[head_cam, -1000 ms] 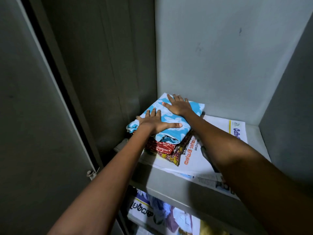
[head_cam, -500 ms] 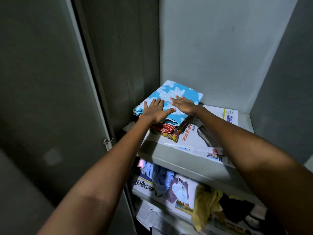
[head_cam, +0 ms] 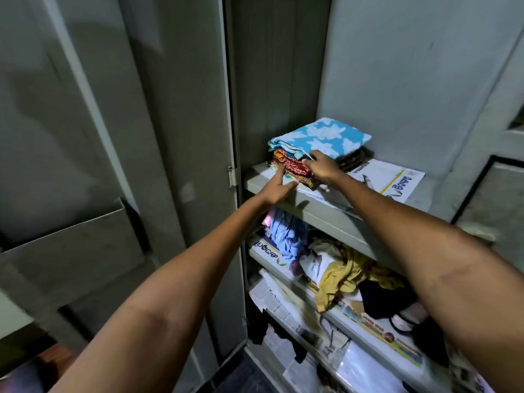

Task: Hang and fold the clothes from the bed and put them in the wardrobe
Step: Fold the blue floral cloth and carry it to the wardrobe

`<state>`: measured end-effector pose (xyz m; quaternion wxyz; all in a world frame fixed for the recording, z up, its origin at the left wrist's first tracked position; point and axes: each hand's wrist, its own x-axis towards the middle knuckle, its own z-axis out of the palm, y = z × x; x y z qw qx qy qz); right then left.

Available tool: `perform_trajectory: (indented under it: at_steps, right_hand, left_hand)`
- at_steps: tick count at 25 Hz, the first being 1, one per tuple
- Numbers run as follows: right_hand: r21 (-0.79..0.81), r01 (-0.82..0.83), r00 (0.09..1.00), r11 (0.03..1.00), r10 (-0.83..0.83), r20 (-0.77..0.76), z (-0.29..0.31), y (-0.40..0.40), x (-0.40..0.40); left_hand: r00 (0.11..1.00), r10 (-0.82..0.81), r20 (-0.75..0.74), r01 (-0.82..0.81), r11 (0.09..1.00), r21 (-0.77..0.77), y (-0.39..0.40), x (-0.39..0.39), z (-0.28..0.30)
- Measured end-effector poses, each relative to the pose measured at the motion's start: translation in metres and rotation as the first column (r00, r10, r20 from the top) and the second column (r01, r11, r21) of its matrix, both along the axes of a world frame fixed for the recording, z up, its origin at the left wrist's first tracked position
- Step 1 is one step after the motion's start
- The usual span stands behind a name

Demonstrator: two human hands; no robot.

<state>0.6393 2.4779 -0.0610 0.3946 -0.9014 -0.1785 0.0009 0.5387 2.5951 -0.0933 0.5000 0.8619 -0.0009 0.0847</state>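
Folded stack, blue floral cloth (head_cam: 321, 137) on top, sits at the shelf (head_cam: 326, 211)'s front-left corner. Left hand (head_cam: 276, 188) touches the stack's front with relaxed, released fingers; right hand (head_cam: 321, 165) rests there, grasp unclear. Advice: square front edges by light pushes, keeping the newspaper (head_cam: 391, 180) liner flat.

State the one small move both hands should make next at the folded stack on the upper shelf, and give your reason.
Probably nudge the red patterned cloth back under the blue-and-white folded cloth. It sticks out past the front of the stack toward the shelf edge, and the left hand and right hand already touch that front.
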Motion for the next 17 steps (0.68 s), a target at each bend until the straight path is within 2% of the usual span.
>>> perform_trajectory:
  at_steps: [4, 6, 8, 11, 13, 17]
  right_hand:
    - [0.103, -0.087, 0.990, 0.991, 0.075, 0.116, -0.014, 0.011, -0.067]
    - [0.083, -0.143, 0.980, 0.986, 0.130, 0.149, -0.025, 0.022, -0.092]
    - [0.051, -0.227, 0.969, 0.973, 0.220, 0.113, -0.043, 0.039, -0.116]
    - [-0.006, -0.394, 0.918, 0.919, 0.393, -0.056, -0.079, 0.081, -0.167]
    - [-0.032, -0.517, 0.841, 0.855, 0.500, -0.208, -0.103, 0.114, -0.213]
    - [-0.056, -0.664, 0.668, 0.745, 0.558, -0.492, -0.147, 0.170, -0.327]
  left_hand:
    - [0.997, 0.055, -0.056, -0.061, 0.992, -0.114, 0.001, -0.046, -0.012]
    - [0.992, 0.104, -0.067, -0.114, 0.978, -0.172, 0.010, -0.075, -0.018]
    - [0.978, 0.184, -0.097, -0.199, 0.962, -0.185, 0.022, -0.117, -0.029]
    - [0.946, 0.289, -0.148, -0.317, 0.920, -0.232, 0.059, -0.192, -0.064]
    - [0.907, 0.357, -0.222, -0.402, 0.892, -0.208, 0.087, -0.255, -0.088]
    - [0.820, 0.466, -0.332, -0.553, 0.796, -0.249, 0.129, -0.386, -0.129]
